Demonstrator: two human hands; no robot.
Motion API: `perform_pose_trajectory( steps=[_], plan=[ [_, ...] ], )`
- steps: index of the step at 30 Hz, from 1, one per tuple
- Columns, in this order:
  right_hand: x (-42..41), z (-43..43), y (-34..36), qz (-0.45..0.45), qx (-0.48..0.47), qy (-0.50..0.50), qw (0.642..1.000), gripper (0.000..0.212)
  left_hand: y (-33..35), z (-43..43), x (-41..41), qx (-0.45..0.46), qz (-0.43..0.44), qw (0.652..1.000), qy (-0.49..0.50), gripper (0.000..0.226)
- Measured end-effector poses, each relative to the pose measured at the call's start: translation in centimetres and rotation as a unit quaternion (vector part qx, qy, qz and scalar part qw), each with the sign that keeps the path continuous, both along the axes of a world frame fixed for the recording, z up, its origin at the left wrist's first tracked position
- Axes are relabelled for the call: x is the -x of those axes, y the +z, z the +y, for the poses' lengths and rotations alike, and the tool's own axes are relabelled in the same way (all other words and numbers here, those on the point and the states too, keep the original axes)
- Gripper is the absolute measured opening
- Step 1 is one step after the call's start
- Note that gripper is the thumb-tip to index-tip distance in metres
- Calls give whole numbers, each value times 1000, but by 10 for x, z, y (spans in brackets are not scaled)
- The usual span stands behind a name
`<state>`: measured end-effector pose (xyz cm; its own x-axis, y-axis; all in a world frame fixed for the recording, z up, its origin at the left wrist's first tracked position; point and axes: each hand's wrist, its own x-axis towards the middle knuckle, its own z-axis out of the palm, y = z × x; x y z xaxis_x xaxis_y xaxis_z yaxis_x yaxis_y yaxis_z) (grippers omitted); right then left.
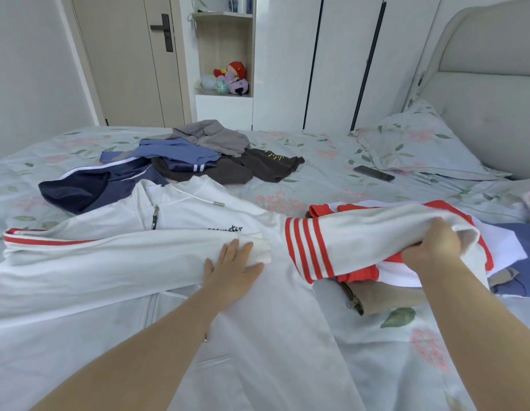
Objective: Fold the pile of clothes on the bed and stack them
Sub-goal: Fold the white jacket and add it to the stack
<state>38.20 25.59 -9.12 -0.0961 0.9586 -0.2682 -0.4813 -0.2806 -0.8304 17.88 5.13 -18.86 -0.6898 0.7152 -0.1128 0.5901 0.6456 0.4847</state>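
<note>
A white jacket (pixel 139 280) lies flat on the bed (pixel 317 161), right in front of the person, with its zip in the middle and black letters on the chest. It has thin red lines along the arms. One folded sleeve (pixel 124 247) lies across the front of the jacket, and its cuff ends near the middle. The striped sleeve (pixel 361 232), with red and white bands, is lifted up off the bed on the right side. The left arm reaches straight out over the jacket. The left hand (pixel 232 269) lies flat, palm down, with its fingers straight and a little apart, and it presses on the cuff of the folded sleeve. The right arm reaches out to the right. The right hand (pixel 435 247) has its fingers curled tight round a bunch of the striped sleeve and holds it above a stack (pixel 376 298) of folded clothes in tan, blue, red and white. Farther back on the bed sits a messy pile of clothes (pixel 198 164) in blue, grey and brown. A dark phone (pixel 374 173) lies near a flowery pillow (pixel 421 143). Soft toys (pixel 232 78) sit in a shelf (pixel 225 14) by the wall
</note>
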Motion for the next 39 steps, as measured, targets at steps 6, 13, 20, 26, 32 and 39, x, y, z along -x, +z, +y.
perform_pose_trajectory(
  steps=[6,13,20,26,32,39],
  plan=[
    [88,-94,46,-208,-388,128,889,30,50,-63,29,-487,-460,722,171,51],
    [151,-225,-72,-557,-505,527,396,72,33,-184,81,-686,-513,438,274,76],
    [155,-229,-115,-570,-519,451,451,57,7,-192,89,-592,-442,586,333,53],
    [145,-232,-123,-505,-554,369,549,42,15,-188,110,-582,-436,542,421,40],
    [142,-232,-124,-465,-564,334,595,37,14,-231,115,-587,-466,563,349,22],
    [126,-222,-100,-423,-582,129,682,24,19,-255,140,-513,-175,678,497,33]
  ],
)
